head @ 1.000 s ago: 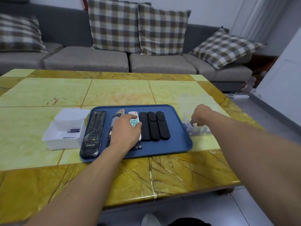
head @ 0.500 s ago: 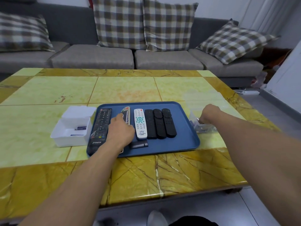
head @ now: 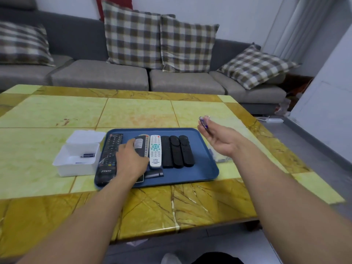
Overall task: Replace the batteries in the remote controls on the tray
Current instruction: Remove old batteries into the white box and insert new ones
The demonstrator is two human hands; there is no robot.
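A blue tray on the table holds a row of remotes: a long black one at the left, a white one and three black ones. My left hand grips a dark remote turned face down, lifted over a grey remote. A loose black battery cover lies at the tray's near edge. My right hand is raised palm up past the tray's right corner and pinches purple batteries at its fingertips.
A white plastic box left of the tray holds a used battery; its lid leans behind it. A clear bag of batteries lies right of the tray, mostly behind my right arm. A grey sofa with checked cushions stands beyond the table.
My right hand has risen from the bag with batteries pinched in its fingers. My left hand has turned over and lifted the dark remote on the tray.
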